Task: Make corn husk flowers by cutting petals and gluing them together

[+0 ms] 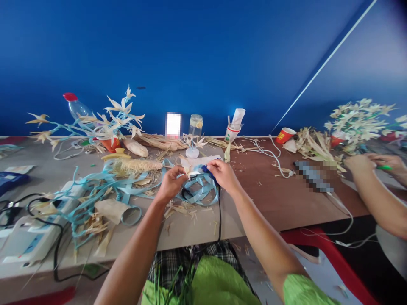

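My left hand is closed in a pinch on a small pale corn-husk flower held above the table. My right hand is closed around a dark blue tool whose tip meets the flower; its black cord drops over the table's front edge. Loose light-blue ribbon lies coiled just under both hands.
Husk scraps and blue ribbon tangles cover the table's left. A branch of husk flowers stands in an orange cup; a jar, paper cups and a red cup line the back. Another person's hands work at right.
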`<state>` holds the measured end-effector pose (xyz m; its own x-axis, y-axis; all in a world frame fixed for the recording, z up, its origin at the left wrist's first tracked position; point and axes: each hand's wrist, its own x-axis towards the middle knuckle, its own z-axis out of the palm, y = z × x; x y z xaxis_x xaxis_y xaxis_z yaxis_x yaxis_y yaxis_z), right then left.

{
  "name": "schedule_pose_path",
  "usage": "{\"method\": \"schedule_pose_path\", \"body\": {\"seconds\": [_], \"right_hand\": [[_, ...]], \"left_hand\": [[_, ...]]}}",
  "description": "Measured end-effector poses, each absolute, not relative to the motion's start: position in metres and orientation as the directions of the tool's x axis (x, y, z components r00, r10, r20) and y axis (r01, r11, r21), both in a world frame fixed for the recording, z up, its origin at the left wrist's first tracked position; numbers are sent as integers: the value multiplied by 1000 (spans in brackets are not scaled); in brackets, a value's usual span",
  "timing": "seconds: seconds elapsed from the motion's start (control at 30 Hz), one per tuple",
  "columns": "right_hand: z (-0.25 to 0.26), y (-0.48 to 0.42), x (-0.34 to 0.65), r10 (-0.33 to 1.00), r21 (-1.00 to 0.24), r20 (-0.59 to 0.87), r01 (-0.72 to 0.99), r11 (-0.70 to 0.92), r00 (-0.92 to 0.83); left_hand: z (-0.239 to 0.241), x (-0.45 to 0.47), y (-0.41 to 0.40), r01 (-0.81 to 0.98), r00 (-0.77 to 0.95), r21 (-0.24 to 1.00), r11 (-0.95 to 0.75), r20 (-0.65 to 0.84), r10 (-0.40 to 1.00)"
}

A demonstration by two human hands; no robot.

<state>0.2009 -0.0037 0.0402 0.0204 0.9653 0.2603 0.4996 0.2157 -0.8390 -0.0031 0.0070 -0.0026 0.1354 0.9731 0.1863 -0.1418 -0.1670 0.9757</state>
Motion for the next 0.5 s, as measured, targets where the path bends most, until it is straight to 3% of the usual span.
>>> {"method": "schedule_pose_path", "body": {"seconds": [0.1, 0.23, 0.4, 0.5], "right_hand": [[30, 0, 220, 970, -639, 211, 768, 43, 121], [22, 6, 225, 992, -381, 52, 920, -88, 116], [26, 9, 213, 992, -253, -81, 960, -116, 98], [26, 13, 210, 989, -237, -108, 963, -127, 104]], "left_hand": [[-1, -2, 7, -144, 121, 975, -171, 189, 975], [5, -1, 4, -146, 92, 973, -180, 195, 977], [1, -4, 8, -148, 71, 970, -195, 207, 976], [-3, -6, 11, -155, 68, 970, -190, 202, 977]]}}
